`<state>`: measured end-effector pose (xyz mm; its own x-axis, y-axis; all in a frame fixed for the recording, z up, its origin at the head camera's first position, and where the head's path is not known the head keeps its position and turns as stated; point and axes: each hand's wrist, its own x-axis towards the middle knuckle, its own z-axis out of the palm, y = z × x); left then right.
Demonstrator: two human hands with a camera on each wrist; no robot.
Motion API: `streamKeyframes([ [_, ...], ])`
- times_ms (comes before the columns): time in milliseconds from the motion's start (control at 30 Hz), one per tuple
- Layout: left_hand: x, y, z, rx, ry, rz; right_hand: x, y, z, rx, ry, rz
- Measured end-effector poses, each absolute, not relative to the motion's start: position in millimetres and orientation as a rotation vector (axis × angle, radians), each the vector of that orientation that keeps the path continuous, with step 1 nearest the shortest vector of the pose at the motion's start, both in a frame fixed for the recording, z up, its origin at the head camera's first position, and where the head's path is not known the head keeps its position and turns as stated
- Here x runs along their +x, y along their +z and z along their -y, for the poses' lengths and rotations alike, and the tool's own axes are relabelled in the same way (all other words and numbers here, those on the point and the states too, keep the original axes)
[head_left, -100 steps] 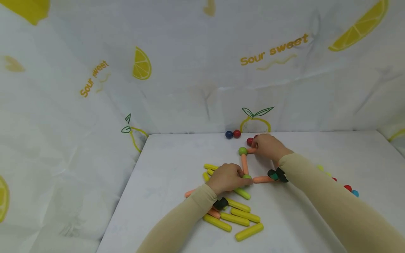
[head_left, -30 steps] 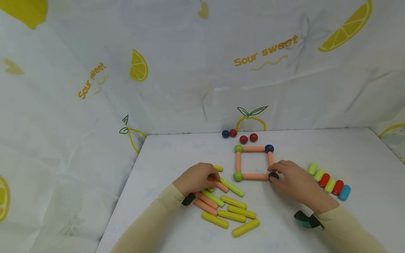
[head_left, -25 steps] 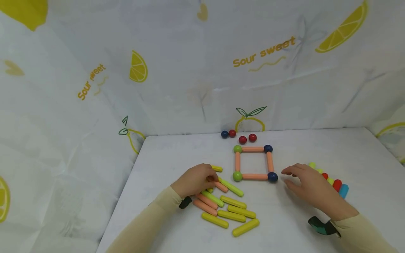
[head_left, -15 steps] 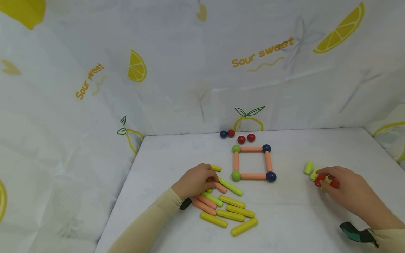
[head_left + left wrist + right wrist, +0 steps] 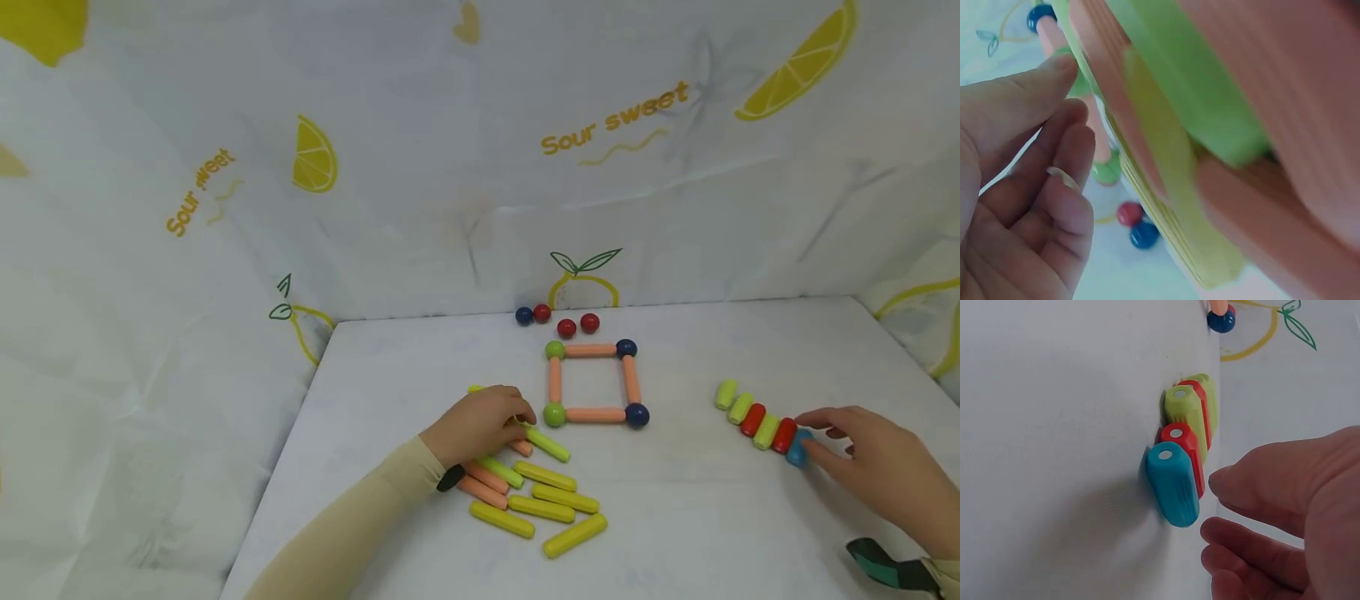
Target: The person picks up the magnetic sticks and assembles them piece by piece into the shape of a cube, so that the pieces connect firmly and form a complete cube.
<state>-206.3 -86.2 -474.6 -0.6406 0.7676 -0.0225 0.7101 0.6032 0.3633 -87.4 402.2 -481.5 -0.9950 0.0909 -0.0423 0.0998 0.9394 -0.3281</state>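
A square of salmon magnetic rods [image 5: 595,415] lies on the table, with green balls [image 5: 554,414] on its left corners and dark blue balls [image 5: 637,415] on its right ones. My left hand [image 5: 478,425] hovers over a pile of yellow, lime and salmon rods; its loosely curled fingers are close to a lime rod [image 5: 549,444]. In the left wrist view thumb and fingers stay apart with nothing between them. My right hand [image 5: 881,467] is beside a row of short magnetic rods, thumb and fingers spread near the blue rod [image 5: 1172,484] at its end. Contact there is unclear.
Red balls [image 5: 567,328] and another dark blue ball [image 5: 524,316] lie near the table's back edge. Short lime and red rods [image 5: 753,420] continue the row at right. Yellow rods [image 5: 575,536] lie towards the front. A lemon-print cloth [image 5: 420,208] hangs behind.
The square's far right side and corners, earlier under my right hand, now stand joined. My right hand has moved right to the short rods. My left hand left the square for the pile.
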Motion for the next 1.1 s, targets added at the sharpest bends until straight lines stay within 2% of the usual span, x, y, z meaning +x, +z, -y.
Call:
streamKeyframes([
  [167, -199, -471, 71, 1.3, 0.393, -2.614, -85, -488, -404, 0.165, -0.536, -3.044],
  [400, -192, -469, 62, 1.469, 0.025, -2.694, -85, -488, -403, 0.171, -0.543, -3.032],
  [500, -191, -468, 59, 1.437, -0.01, -2.692, -86, -486, -402, 0.172, -0.533, -3.036],
  [833, -193, -468, 66, 1.042, 0.459, -2.568, -108, -481, -395, 0.055, -0.546, -2.984],
  [1100, -194, -464, 80, 1.066, 0.678, -2.488, -110, -480, -388, 0.05, -0.553, -2.961],
])
